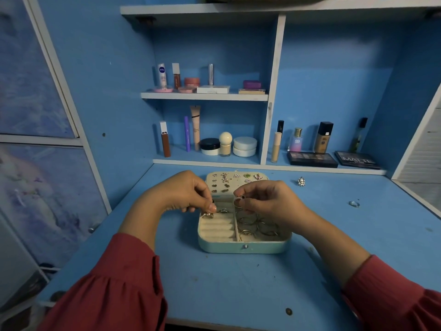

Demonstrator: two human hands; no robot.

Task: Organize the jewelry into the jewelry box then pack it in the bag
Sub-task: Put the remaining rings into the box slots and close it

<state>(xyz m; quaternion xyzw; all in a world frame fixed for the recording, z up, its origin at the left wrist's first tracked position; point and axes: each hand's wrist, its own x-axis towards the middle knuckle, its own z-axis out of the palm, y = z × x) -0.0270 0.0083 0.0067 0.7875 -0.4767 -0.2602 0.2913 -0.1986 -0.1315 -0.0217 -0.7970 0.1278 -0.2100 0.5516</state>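
A pale green jewelry box [245,247] lies open on the blue desk. Its raised lid [235,182] carries several earrings. The cream ring rolls [216,229] fill the left half, with two rings tucked in at the back. The right compartment [259,229] holds several hoop bangles. My left hand [183,192] pinches a small dark ring over the back ring rolls. My right hand [267,199] pinches a gold ring [237,201] above the box's middle. A silver ornament [301,181] and a pale blue ring [354,203] lie loose on the desk to the right.
Shelves behind the box hold cosmetics: tubes, jars, bottles [297,139] and two dark palettes [311,159]. A cabinet with patterned panels stands on the left. No bag is in view.
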